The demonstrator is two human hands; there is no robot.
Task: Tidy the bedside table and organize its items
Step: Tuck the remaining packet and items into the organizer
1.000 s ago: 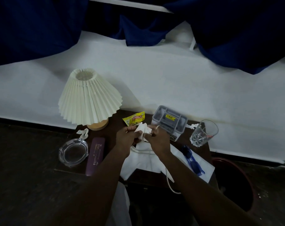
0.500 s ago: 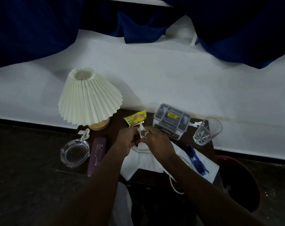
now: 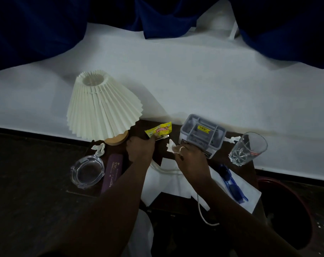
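Observation:
On the dark bedside table, my right hand pinches a crumpled white tissue just in front of the grey organizer box. My left hand reaches forward, its fingertips on the lower corner of a yellow spice packet; whether it grips the packet is unclear. A white cloth and a white cable lie under my forearms. Blue glasses rest on the cloth at the right.
A pleated cream lamp stands at the back left. A glass ashtray, a purple case and a tissue scrap lie left. A drinking glass and another scrap sit right. A dark red bin stands beside the table.
My hands have separated: the left has moved forward to the yellow packet, and the right has kept the tissue and shifted right toward the grey box.

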